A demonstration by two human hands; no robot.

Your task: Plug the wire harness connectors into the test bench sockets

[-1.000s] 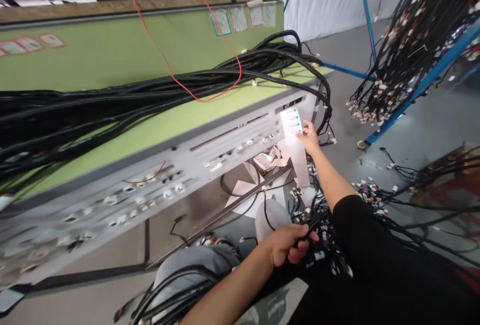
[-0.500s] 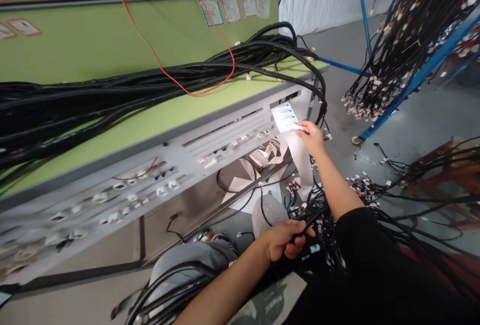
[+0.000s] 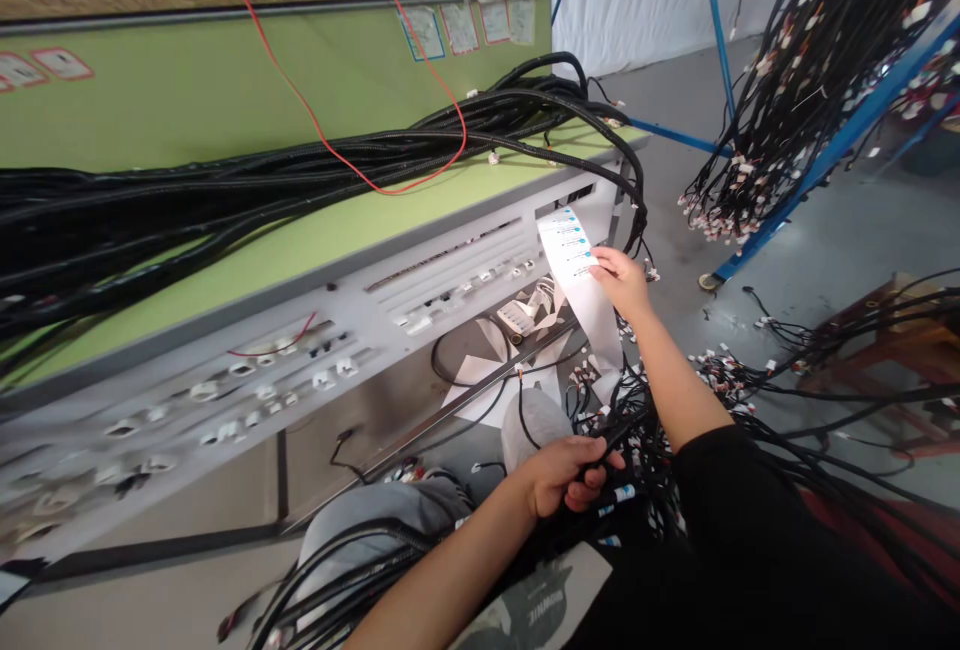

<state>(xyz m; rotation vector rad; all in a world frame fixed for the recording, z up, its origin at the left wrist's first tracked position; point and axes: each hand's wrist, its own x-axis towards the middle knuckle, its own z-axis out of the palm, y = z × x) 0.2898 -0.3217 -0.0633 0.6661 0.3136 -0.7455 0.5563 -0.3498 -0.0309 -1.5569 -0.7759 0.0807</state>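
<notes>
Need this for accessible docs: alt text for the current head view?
A person's right hand pinches a long white label strip while the left hand grips dark cabling. Ahead, black cable bundles lie along a green ledge; at right, hanging cables end in small pale connectors.

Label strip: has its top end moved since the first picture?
Yes: the top of the strip shifted slightly left in view, against the dark slot.

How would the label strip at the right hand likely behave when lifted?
The label strip is probably floppy, as its lower part hangs down in a bend below the right hand. It looks light, being thin and pinched at one edge.
</notes>
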